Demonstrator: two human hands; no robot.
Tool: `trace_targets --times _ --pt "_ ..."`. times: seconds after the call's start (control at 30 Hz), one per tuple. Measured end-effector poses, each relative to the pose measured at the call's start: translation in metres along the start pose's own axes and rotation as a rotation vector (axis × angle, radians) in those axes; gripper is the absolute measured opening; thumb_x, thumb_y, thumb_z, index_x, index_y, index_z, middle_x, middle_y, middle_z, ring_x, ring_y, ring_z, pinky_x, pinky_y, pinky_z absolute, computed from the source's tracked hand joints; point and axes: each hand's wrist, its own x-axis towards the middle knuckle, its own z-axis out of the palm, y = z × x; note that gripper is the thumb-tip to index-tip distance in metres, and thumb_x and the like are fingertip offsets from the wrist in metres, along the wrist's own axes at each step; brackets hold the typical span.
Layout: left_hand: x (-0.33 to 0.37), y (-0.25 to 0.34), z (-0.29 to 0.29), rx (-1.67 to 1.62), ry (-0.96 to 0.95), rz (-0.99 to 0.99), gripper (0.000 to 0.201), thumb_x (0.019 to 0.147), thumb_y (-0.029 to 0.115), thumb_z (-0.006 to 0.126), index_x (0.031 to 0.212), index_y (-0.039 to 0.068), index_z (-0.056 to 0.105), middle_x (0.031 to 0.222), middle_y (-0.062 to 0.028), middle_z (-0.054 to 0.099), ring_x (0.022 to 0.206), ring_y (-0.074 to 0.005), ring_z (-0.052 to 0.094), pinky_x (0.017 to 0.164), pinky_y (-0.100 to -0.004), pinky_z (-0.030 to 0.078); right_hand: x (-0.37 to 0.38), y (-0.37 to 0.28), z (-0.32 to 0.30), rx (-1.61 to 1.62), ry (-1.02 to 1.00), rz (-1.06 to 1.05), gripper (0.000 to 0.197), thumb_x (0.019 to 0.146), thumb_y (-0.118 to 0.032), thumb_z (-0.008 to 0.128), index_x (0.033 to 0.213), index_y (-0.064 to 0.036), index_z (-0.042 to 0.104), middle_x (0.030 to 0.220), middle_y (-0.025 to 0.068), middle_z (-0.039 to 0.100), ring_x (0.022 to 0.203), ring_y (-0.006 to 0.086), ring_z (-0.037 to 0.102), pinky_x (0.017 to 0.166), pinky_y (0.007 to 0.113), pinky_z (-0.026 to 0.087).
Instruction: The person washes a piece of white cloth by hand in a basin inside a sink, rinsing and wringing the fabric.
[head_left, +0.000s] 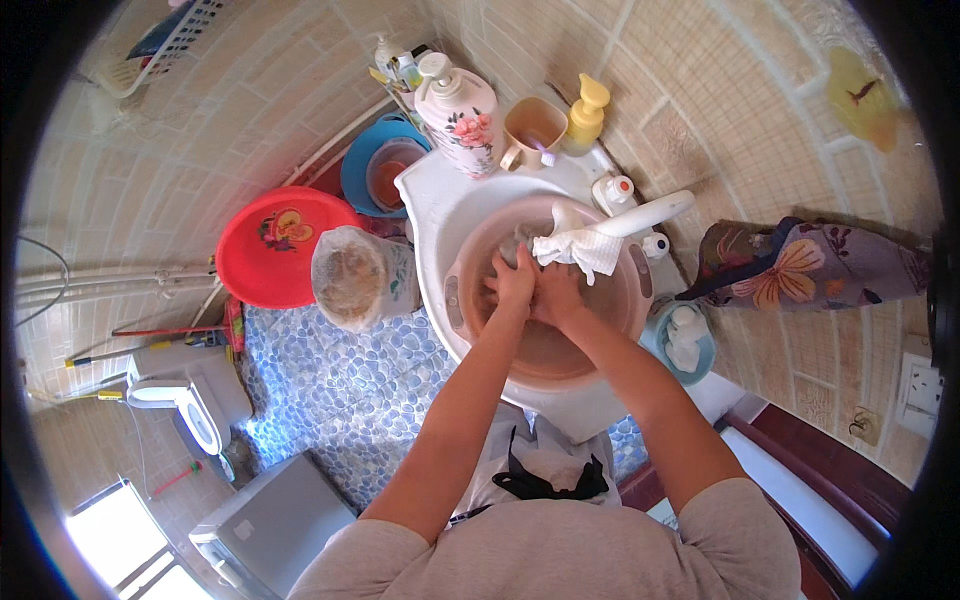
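A pink basin (468, 350) of brownish water sits in the white sink (432, 250). Both my hands are down in it, side by side and touching. My left hand (514, 283) has its fingers bent over something greyish, perhaps cloth, that the water blurs. Against it, my right hand (557, 294) is curled, its fingertips hidden in the water and behind the other hand. What the two grip cannot be made out. Just above them, a white cloth (580, 250) hangs wrapped around the end of the white tap (650, 214).
Behind the sink stand a flowered pump bottle (465, 125), a tan mug (533, 128) and a yellow pump bottle (588, 110). Left are a red basin (265, 265), a bagged bin (350, 280) and a blue tub (365, 165). A small blue bucket (690, 365) and hanging patterned cloth (800, 265) are right.
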Motion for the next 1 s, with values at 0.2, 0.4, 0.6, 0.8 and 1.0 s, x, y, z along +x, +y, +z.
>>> trace_targets --times 0.2,0.4,0.6,0.8,1.0 --pt "0.036 -0.028 0.014 0.033 0.079 0.16 0.06 0.08 0.05 0.046 0.124 0.009 0.041 0.127 -0.0281 0.031 0.119 -0.0429 0.027 0.099 -0.0476 0.022 0.01 0.01 0.022 0.314 0.118 0.0 0.047 0.071 -0.029 0.057 0.113 -0.0096 0.049 0.117 0.015 0.047 0.113 0.0337 0.04 0.095 0.042 0.03" --pt "0.026 -0.019 0.014 0.146 0.218 0.239 0.046 0.079 0.038 0.048 0.089 -0.005 0.061 0.088 -0.0277 0.058 0.085 -0.0406 0.056 0.077 -0.0449 0.042 0.018 0.02 0.042 0.454 0.229 0.056 0.037 0.077 -0.025 0.05 0.11 -0.0084 0.05 0.114 0.0158 0.049 0.109 0.0345 0.042 0.092 0.044 0.032" --pt "0.016 -0.005 0.012 0.016 0.245 0.437 0.043 0.076 0.041 0.05 0.083 0.0 0.063 0.082 -0.0266 0.059 0.08 -0.0395 0.058 0.073 -0.045 0.043 0.021 0.03 0.058 0.468 0.576 0.125 0.032 0.069 -0.024 0.063 0.095 -0.0063 0.055 0.093 0.0153 0.056 0.09 0.0331 0.052 0.076 0.043 0.039" --pt "0.017 -0.007 -0.02 -0.069 -0.123 0.406 0.057 0.076 0.045 0.051 0.12 0.009 0.042 0.118 -0.0213 0.044 0.104 -0.0349 0.047 0.089 -0.0381 0.037 -0.015 0.015 -0.023 0.675 0.433 0.041 0.038 0.06 -0.01 0.066 0.096 -0.0065 0.056 0.093 0.0169 0.057 0.089 0.0344 0.053 0.076 0.041 0.042" --pt "-0.027 0.017 -0.057 -0.272 -0.816 0.353 0.06 0.08 0.034 0.054 0.129 0.009 0.03 0.128 -0.0127 0.037 0.117 -0.0245 0.038 0.095 -0.0344 0.032 -0.052 0.003 -0.07 0.693 0.339 0.054 0.049 0.057 -0.009 0.067 0.105 -0.0072 0.055 0.106 0.0151 0.053 0.101 0.0308 0.049 0.087 0.036 0.039"
